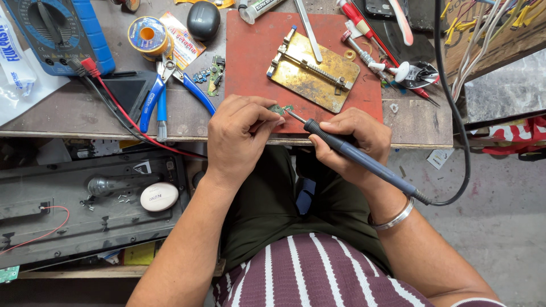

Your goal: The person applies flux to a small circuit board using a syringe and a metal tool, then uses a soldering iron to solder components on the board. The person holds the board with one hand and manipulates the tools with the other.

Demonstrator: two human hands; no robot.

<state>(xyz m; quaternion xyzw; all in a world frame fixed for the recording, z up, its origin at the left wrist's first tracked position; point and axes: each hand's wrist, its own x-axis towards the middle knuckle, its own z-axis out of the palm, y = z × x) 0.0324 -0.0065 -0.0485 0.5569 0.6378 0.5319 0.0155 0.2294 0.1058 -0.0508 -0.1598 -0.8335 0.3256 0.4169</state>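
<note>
Nearest to me, my right hand [354, 142] is closing its fingers around the blue-grey handle of a soldering iron [355, 156], pen-style. Its long axis is running diagonally, the tip pointing toward the upper left and the black cable [455, 113] leaving at the lower right, then looping up the right side of the frame. My left hand [236, 139] is pinching a small green circuit board [281, 108] between thumb and fingertips, just left of center. The iron's tip is sitting just beside that board; I cannot tell whether they are touching. Both are hovering over the near edge of the red mat [250, 62], which is lying close to the bench's front edge, so there is little bench room on my side.

On the mat, a brass-coloured board holder [313, 71] is lying slightly tilted. Left of the mat, blue-handled pliers [165, 94] are lying with handles spread toward me. Beyond them, a round solder spool [147, 35] is sitting on a flat yellow-and-red printed packet [185, 42]. In the upper left corner, a blue multimeter [57, 34] is resting beside a white plastic bag with blue print [14, 62]. The upper right is crowded with screwdrivers and wires.
</note>
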